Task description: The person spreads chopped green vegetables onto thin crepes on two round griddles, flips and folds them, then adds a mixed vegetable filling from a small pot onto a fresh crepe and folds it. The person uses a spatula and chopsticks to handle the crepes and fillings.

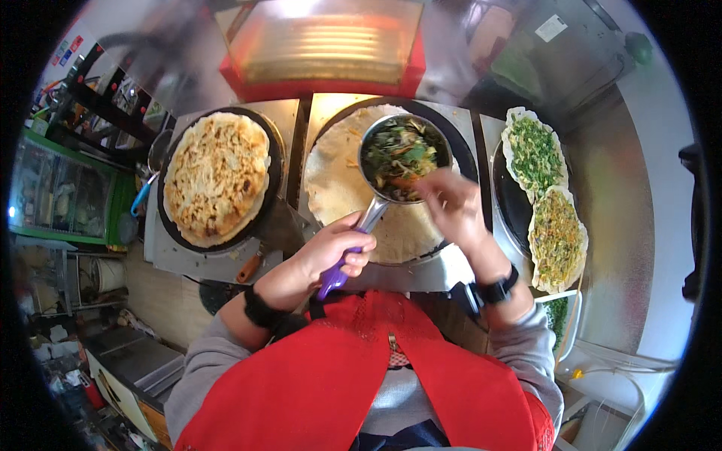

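Note:
My left hand (pixel 338 252) is wrapped round the purple handle of a deep, round metal pan (pixel 370 213). Chopped mixed vegetables (pixel 406 154), green leaves with pale and orange shreds, fill the pan. It is held over a pale flatbread (pixel 331 177) that covers most of the middle round black griddle (pixel 468 154). A few orange shreds lie on the flatbread, left of the pan. At the pan's right rim is my right hand (pixel 453 201), its bent fingers reaching over the vegetables. Motion smears those fingers, so whether they grip any vegetables is unclear.
A browned flatbread (pixel 216 177) lies on the left griddle. To the right, two vegetable-topped flatbreads, one green (pixel 535 154) and one yellowish (pixel 558 240), overlap the right griddle's edge. A wooden-handled scraper (pixel 252 267) rests between griddles. Behind stands a red-framed glowing box (pixel 323 45).

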Action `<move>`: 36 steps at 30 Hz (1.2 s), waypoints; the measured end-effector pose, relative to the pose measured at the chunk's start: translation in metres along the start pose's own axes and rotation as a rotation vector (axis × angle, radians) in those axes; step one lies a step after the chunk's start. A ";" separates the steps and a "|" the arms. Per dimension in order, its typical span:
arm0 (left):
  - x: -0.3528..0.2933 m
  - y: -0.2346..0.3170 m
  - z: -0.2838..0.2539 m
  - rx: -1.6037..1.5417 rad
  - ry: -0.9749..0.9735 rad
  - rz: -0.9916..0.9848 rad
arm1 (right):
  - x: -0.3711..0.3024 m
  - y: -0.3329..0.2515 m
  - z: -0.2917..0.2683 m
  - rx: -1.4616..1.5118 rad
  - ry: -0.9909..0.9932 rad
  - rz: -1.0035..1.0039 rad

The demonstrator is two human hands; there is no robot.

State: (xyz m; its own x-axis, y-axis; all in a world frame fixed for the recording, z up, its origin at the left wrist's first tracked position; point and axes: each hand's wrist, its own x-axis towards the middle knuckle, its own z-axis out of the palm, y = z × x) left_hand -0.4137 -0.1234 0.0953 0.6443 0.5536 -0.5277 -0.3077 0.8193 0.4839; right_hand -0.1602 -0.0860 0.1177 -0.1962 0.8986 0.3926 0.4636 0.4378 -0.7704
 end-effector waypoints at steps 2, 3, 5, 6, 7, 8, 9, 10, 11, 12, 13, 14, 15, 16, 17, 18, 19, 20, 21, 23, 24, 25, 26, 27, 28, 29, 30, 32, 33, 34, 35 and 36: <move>0.003 0.001 0.001 0.103 0.044 0.021 | 0.003 0.002 -0.004 -0.102 0.050 0.093; 0.004 0.002 0.000 -0.044 -0.015 -0.040 | 0.001 0.000 -0.008 -0.027 0.019 -0.155; 0.004 0.001 -0.002 -0.014 -0.055 -0.033 | -0.001 -0.001 -0.001 -0.038 -0.120 -0.259; 0.006 0.000 -0.003 -0.071 -0.083 -0.019 | -0.001 0.005 0.003 -0.039 -0.202 -0.111; 0.005 0.002 -0.005 -0.062 -0.115 0.028 | 0.001 0.010 0.005 -0.042 -0.073 -0.071; 0.008 0.001 -0.007 -0.060 -0.061 0.021 | 0.000 0.009 0.001 -0.100 -0.081 -0.042; 0.007 0.002 -0.009 -0.022 -0.031 0.001 | -0.002 0.007 -0.003 -0.176 -0.120 0.038; 0.010 0.001 -0.010 -0.042 -0.109 0.003 | -0.004 0.005 -0.004 0.048 -0.106 -0.092; 0.011 0.001 -0.011 -0.053 -0.052 -0.057 | -0.004 0.005 -0.003 0.005 -0.134 -0.182; 0.012 0.000 -0.012 -0.082 -0.092 -0.018 | -0.005 0.011 0.001 -0.062 -0.143 -0.109; 0.013 0.000 -0.013 -0.065 -0.070 0.002 | -0.002 0.015 0.004 -0.126 -0.152 -0.070; 0.014 0.000 -0.014 -0.093 -0.109 0.043 | -0.002 0.016 0.001 -0.124 -0.065 0.005; 0.013 -0.001 -0.015 0.049 -0.046 -0.019 | -0.005 0.014 -0.003 -0.135 -0.082 0.023; 0.013 -0.001 -0.016 -0.026 -0.128 -0.016 | -0.006 0.011 -0.005 -0.069 -0.177 -0.085; 0.012 -0.002 -0.017 -0.086 -0.073 -0.061 | -0.007 0.010 -0.005 0.026 -0.214 -0.197; 0.012 -0.002 -0.018 -0.082 -0.090 -0.021 | -0.008 0.015 -0.002 -0.047 -0.233 -0.286; 0.010 -0.004 -0.018 -0.059 -0.121 0.012 | -0.007 0.018 0.000 -0.063 -0.260 -0.071; 0.012 -0.003 -0.018 -0.083 -0.023 -0.022 | -0.008 0.019 -0.001 -0.111 -0.164 -0.058; 0.011 -0.004 -0.019 0.036 -0.031 0.012 | -0.008 0.020 -0.002 -0.138 -0.102 -0.010; 0.011 -0.005 -0.019 -0.081 -0.073 -0.083 | -0.011 0.017 -0.004 0.010 -0.202 -0.165; 0.012 -0.005 -0.019 -0.038 -0.109 -0.031 | -0.010 0.020 -0.001 0.007 -0.205 -0.144; 0.012 -0.005 -0.019 0.012 -0.125 0.008 | -0.010 0.023 0.002 0.008 -0.221 -0.125; 0.011 -0.005 -0.020 0.016 -0.050 -0.008 | -0.008 0.025 0.002 -0.026 -0.155 0.044; 0.012 -0.004 -0.021 -0.006 -0.077 0.038 | -0.010 0.025 0.000 -0.039 -0.094 0.047; 0.010 -0.004 -0.021 -0.007 -0.110 -0.014 | -0.011 0.024 -0.002 -0.003 -0.189 -0.089; 0.010 -0.004 -0.021 -0.035 -0.114 -0.071 | -0.013 0.023 -0.003 0.069 -0.253 -0.205; 0.009 -0.004 -0.022 -0.008 -0.142 -0.033 | -0.013 0.024 -0.001 0.008 -0.271 -0.267; 0.008 -0.004 -0.022 -0.006 -0.081 -0.027 | -0.011 0.029 0.000 -0.024 -0.174 -0.190; 0.010 -0.004 -0.021 -0.072 -0.128 0.031 | -0.010 0.030 -0.001 -0.064 -0.116 -0.101; 0.009 -0.004 -0.021 -0.019 -0.123 -0.022 | -0.011 0.030 -0.003 -0.089 -0.168 -0.095; 0.011 -0.004 -0.020 0.010 -0.062 -0.083 | -0.011 0.029 -0.004 0.057 -0.259 -0.140; 0.011 -0.004 -0.021 0.002 -0.041 -0.097 | -0.010 0.030 -0.004 0.013 -0.273 -0.172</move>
State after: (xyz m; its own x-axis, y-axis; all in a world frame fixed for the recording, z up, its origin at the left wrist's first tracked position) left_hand -0.4200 -0.1174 0.0735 0.6992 0.4652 -0.5429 -0.2413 0.8684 0.4333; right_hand -0.1411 -0.0819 0.0923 -0.4959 0.7856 0.3701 0.3923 0.5828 -0.7116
